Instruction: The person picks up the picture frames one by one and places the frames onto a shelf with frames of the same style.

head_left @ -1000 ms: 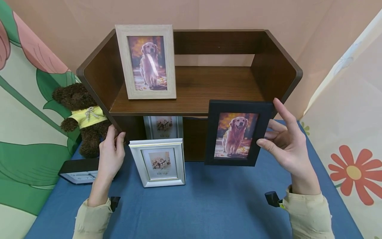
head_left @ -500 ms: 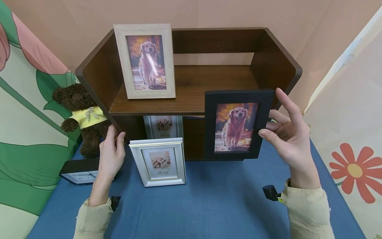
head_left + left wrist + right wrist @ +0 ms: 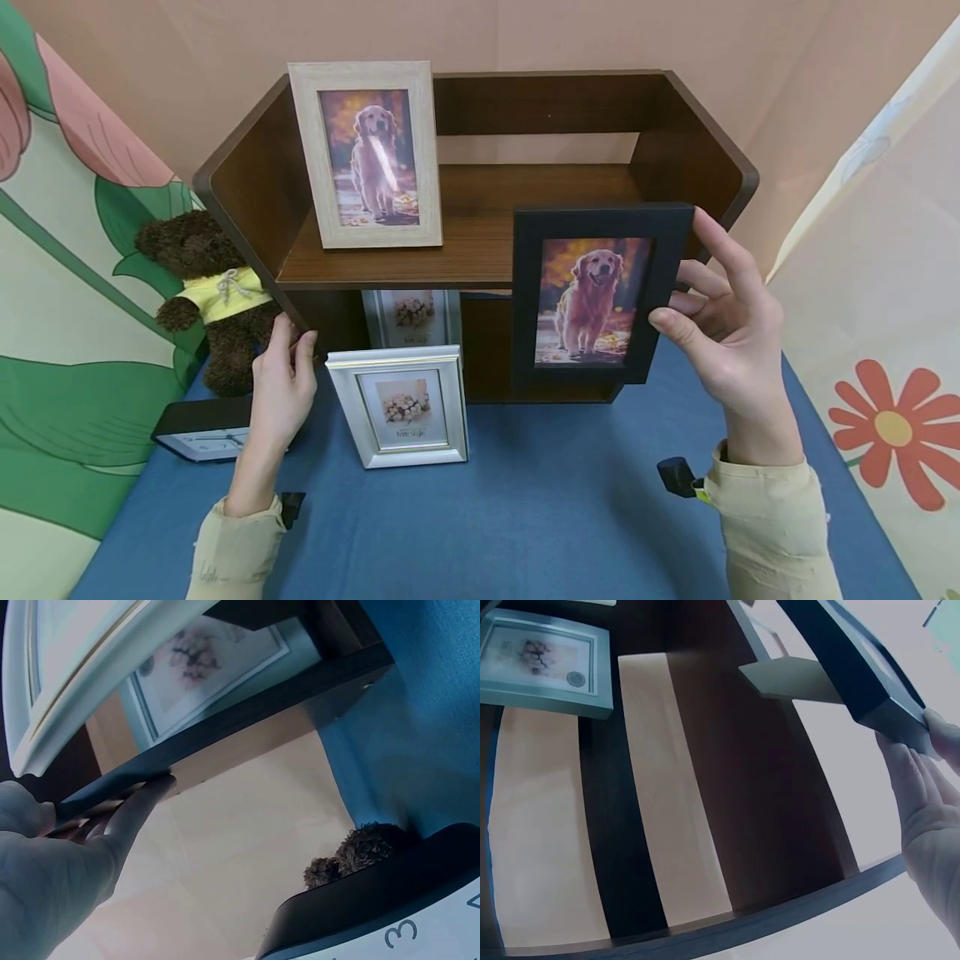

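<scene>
My right hand had the black frame pinched at its right edge, thumb on the front, so the frame stood just left of my palm, close to upright above the table. It hung before the right half of the shelf unit; I couldn't tell whether its back leg touched anything. My left hand gripped the unit's left side edge. I took this for the placing step: next seemed to call for raising the frame over the front lip and setting it beside the pale frame.
</scene>
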The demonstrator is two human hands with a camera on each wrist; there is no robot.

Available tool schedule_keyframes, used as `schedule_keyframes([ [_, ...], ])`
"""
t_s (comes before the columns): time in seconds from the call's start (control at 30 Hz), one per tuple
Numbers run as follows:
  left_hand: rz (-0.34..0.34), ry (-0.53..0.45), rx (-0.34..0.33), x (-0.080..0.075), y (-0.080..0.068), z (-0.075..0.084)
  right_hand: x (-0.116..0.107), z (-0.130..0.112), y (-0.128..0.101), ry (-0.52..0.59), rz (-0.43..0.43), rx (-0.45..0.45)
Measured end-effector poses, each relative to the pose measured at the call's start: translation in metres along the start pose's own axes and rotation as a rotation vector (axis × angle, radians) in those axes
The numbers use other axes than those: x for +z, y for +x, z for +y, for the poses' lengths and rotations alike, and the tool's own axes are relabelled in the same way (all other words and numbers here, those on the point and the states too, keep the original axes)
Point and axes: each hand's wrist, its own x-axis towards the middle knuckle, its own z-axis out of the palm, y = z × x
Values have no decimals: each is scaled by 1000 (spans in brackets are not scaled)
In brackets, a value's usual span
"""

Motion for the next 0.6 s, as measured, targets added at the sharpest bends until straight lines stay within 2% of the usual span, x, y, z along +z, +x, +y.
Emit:
schedule_keyframes([
  [0.33, 10, 13, 18, 3, 0, -3, 7, -7, 17, 55, 50, -11],
  [0.6, 9, -1, 2, 2, -1, -2, 13, -12, 29, 109, 94, 3],
])
